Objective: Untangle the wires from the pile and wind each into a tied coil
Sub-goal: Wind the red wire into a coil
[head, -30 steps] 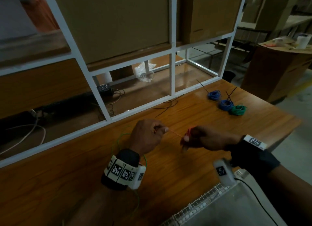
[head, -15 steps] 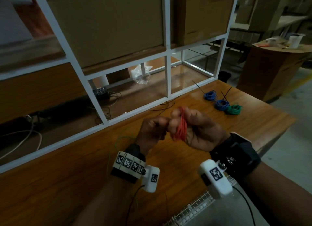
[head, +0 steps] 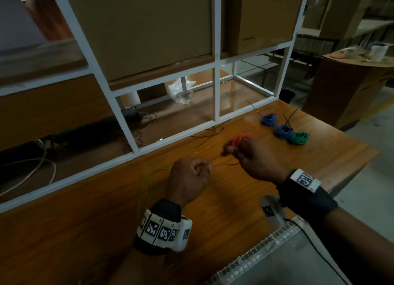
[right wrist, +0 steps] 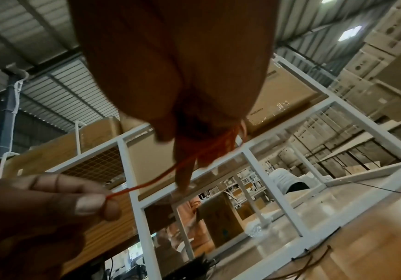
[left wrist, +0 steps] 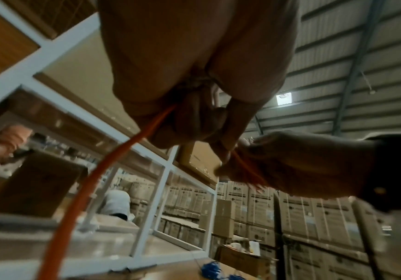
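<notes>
Two hands apart, right hand (head: 255, 157) gripping red coil (head: 239, 139), left hand (head: 189, 178) pinching its tail

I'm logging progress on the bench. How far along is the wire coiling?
Done: two blue coils and a green coil lie wound on the table. In hand: the right hand holds a red coil, and the left hand pinches its free end. Left: a loose green wire beside the left wrist, and tying the red one; black ties lie nearby.
</notes>
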{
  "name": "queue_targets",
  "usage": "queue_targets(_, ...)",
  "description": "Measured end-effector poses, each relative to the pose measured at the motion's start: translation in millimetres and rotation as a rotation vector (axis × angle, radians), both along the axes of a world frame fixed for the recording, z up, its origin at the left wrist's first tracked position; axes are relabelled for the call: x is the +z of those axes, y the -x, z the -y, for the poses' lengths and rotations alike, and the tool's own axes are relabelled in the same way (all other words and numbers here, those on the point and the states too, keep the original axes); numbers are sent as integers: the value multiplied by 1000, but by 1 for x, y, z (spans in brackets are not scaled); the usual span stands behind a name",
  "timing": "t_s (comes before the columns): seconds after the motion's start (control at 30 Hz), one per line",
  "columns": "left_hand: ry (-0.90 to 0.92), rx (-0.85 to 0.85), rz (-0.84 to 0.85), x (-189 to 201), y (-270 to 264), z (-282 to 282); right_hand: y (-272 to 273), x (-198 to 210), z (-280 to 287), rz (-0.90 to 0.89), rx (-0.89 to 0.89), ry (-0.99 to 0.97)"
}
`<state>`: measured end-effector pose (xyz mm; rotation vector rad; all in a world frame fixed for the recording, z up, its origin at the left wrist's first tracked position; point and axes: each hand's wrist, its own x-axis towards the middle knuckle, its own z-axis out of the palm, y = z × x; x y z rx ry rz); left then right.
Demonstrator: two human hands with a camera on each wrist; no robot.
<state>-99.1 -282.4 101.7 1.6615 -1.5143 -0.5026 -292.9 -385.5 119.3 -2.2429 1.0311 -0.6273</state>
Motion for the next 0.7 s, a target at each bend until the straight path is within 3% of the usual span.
queue_targets(0.07, 53, -20, 110, 11, -11, 1, 1, -8, -5, -173, 134, -192)
queue_targets(0.13, 45, -95, 158, 21, -21, 3, 4, -16, -10, -165, 249, -411)
queue_targets(0.27, 24, -218, 2, 38, -34, 11, 8, -13, -22, -103, 532, -724)
queue_targets(0.37, 19, -264, -88, 40, -35, 19, 4, -14, -34, 112, 755, -905)
queue_targets(0.47, 57, -300, -225, 37, -32, 25, 1, -8, -39, 350, 848, -1136)
queue_targets(0.6, 66, -282, -411, 20, -17, 26, -7, 9, -38, 680, 932, -1216)
queue_targets(0.7, 59, -268, -549, 11, -4, 26, -13, 16, -39, 830, 923, -1252)
